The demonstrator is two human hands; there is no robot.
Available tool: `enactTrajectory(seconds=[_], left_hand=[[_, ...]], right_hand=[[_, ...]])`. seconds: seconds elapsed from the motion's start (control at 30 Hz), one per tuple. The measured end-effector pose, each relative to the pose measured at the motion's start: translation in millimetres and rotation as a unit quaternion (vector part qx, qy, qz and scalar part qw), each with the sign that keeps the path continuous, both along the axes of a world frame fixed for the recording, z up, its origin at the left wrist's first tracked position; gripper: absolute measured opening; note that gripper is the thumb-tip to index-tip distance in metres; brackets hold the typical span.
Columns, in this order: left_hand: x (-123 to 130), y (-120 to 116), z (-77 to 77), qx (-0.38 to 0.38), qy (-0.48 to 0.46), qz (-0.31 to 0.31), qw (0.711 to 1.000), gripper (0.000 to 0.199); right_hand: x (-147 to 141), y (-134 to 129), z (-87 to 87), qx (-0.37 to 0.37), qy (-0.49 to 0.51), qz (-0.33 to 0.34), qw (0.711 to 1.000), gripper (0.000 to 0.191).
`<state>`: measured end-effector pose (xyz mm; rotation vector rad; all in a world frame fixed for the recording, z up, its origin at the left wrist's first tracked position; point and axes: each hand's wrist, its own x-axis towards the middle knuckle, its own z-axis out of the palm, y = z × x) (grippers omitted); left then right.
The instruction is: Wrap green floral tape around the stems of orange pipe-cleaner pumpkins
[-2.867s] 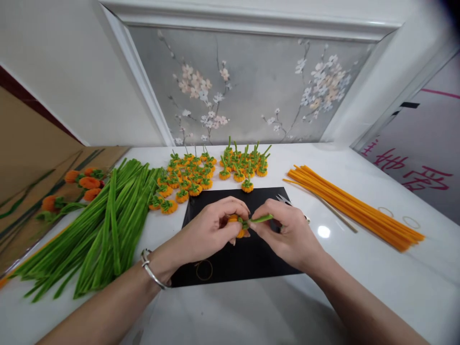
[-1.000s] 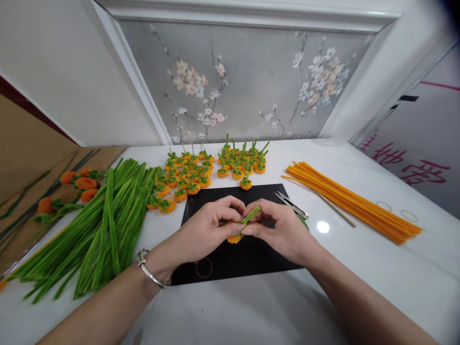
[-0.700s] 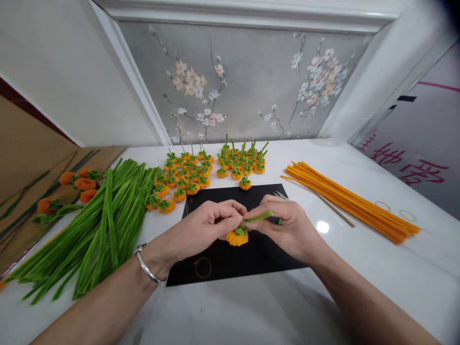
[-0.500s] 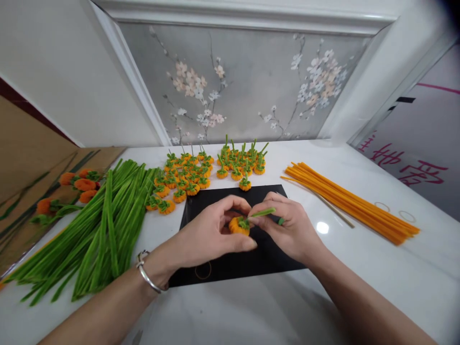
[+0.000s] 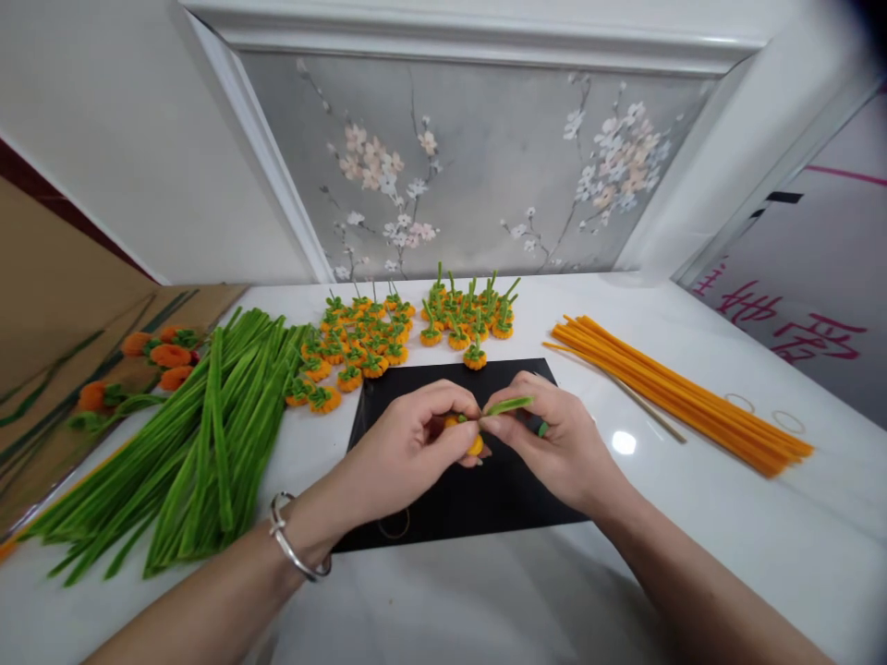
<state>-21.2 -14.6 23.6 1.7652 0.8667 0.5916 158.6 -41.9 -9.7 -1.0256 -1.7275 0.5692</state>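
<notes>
My left hand (image 5: 422, 443) is closed around a small orange pipe-cleaner pumpkin (image 5: 475, 445), which its thumb and fingers mostly cover. Against the pumpkin's top, my right hand (image 5: 547, 434) pinches a short green pipe-cleaner piece (image 5: 511, 405), its free end pointing right. The fingertips of both hands meet where the green piece joins the pumpkin; the joint itself is hidden. Both hands are above a black mat (image 5: 471, 503). Just past the mat's far edge, a finished-looking pumpkin (image 5: 475, 356) with a green top stands upright.
Several orange pumpkins (image 5: 374, 365) with green tops are grouped behind the mat, some with wire stems, others with green stems (image 5: 471, 309). Green pipe cleaners (image 5: 200, 443) lie piled at left, orange ones (image 5: 686, 397) bundled at right. Orange pompom-like pieces (image 5: 170, 356) rest on cardboard far left.
My left thumb has moved up over the pumpkin, so less of it shows, and now meets my right fingertips. The green piece stays pinched in my right hand.
</notes>
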Motion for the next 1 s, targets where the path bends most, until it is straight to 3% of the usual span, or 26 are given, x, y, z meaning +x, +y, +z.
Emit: enactTrajectory(seconds=[0.1,0.23,0.3,0.33,0.43,0.5,0.6,0.7,0.83,1.0], left_hand=[[-3,6,0.0,-0.243,-0.072,-0.033,0.967,0.017],[-4,10,-4.8,-0.348,-0.131,-0.035,0.928,0.024],[-3,8,-3.7,-0.324,-0.125,-0.033,0.937,0.026],[-3,7,-2.2,-0.276,-0.116,-0.024,0.954,0.025],[-1,0,2.8,-0.026,-0.028,0.021,0.999,0.043],[0,-5,3.3,0.139,0.057,0.039,0.988,0.048],[0,-9,0.2,0.271,0.118,0.043,0.954,0.025],[-1,-7,-0.8,0.244,0.129,0.044,0.96,0.019],[-3,-1,4.6,0.092,0.077,0.049,0.992,0.015],[-4,3,10.0,-0.045,0.029,0.027,0.998,0.019]], right_hand=[[2,1,0.1,0.028,0.001,0.043,0.999,0.007],[1,0,0.6,0.055,0.007,0.052,0.997,0.008],[0,0,0.1,0.057,0.014,0.043,0.997,0.008],[-1,-1,-0.5,0.054,0.017,0.035,0.998,0.008],[-4,-1,-2.7,0.036,0.017,0.009,0.999,0.009],[-7,-2,-3.9,0.014,0.016,-0.005,1.0,0.008],[-9,-2,-4.3,-0.029,0.012,-0.005,0.999,0.01],[-9,-2,-3.1,-0.057,0.008,0.019,0.998,0.009],[-6,0,-1.3,-0.07,0.005,0.045,0.997,0.009],[-5,0,-2.3,-0.066,-0.002,0.042,0.997,0.008]])
